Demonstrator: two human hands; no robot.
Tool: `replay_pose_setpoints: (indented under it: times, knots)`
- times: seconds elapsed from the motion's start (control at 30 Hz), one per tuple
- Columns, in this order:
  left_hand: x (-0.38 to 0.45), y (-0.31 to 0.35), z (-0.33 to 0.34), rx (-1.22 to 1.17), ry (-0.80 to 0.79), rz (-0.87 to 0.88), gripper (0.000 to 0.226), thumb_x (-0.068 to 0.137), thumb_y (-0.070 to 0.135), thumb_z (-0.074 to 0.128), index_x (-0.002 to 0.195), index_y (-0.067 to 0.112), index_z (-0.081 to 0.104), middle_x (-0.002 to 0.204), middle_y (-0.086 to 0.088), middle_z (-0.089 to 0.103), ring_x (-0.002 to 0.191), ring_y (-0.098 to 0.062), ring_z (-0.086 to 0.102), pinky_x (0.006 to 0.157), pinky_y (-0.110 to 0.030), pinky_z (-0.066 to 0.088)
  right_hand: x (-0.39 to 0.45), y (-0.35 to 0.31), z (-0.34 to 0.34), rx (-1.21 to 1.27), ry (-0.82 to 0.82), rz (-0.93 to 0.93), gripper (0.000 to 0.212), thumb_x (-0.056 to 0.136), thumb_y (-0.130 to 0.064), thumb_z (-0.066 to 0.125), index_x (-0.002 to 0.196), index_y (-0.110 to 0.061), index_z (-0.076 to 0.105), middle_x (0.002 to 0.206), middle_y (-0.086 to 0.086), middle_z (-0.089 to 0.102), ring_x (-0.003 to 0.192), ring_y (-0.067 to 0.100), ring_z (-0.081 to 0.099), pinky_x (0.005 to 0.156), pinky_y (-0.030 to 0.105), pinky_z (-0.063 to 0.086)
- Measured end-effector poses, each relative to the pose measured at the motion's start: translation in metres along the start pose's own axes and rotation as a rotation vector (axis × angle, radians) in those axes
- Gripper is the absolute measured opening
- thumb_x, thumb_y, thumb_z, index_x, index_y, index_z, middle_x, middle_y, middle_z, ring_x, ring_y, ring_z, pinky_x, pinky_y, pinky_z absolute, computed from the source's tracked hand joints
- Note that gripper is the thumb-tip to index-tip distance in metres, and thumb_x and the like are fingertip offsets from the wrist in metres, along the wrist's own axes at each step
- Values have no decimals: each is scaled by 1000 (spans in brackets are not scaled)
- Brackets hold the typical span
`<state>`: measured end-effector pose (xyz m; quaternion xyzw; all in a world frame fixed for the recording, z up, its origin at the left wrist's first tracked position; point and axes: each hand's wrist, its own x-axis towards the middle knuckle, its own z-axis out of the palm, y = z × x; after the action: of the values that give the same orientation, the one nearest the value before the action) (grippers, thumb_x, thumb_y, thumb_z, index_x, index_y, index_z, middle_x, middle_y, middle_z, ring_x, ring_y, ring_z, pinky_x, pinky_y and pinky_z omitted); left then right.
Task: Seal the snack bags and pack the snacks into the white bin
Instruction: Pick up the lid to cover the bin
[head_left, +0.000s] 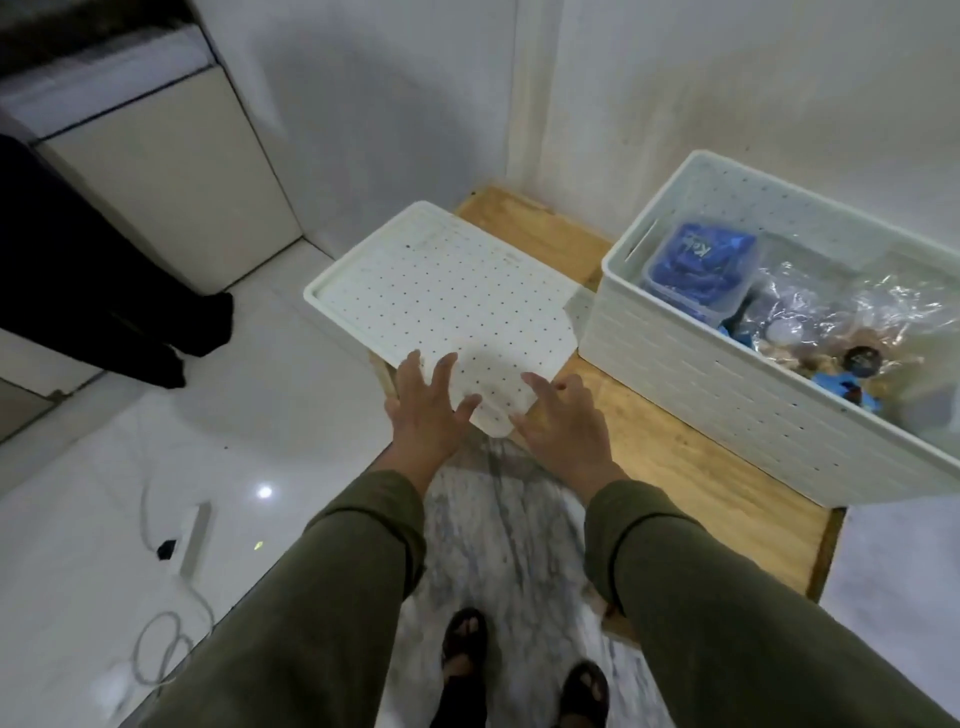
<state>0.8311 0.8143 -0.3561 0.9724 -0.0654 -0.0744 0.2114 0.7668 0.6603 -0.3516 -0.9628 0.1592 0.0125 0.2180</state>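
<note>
A white perforated bin stands on the right of a low wooden table. Inside it lie a clear box of blue-wrapped snacks and clear plastic snack bags. The bin's white dotted lid rests on the table's left end, overhanging its edge. My left hand and my right hand are at the lid's near corner, fingers spread, touching or just above it. Neither hand grips anything.
White walls meet in a corner behind the table. A power strip with white cables lies on the glossy floor at left. A cream cabinet and dark cloth stand at far left. My sandalled feet are on marble flooring.
</note>
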Motion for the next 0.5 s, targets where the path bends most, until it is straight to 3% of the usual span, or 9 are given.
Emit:
replay_pose_setpoints:
  times: [0.23,0.5]
  knots:
    - [45,-20,17,-96,-112,-95,64,89,50,51,143,36,19,154,-10,-24,141,-40,-13,111,-60,10,26,-12,40,-1,28,143,51,85,-50,56,132,-33,43,131,9,34,120,26,35,101,42,33]
    - [52,-29,24,-224,-130,-169,69,83,53,58,139,36,22,151,-15,-29,143,-35,-8,110,-55,21,35,-27,48,-81,-1,258,59,85,-60,48,137,-37,35,148,13,14,134,32,15,106,46,21]
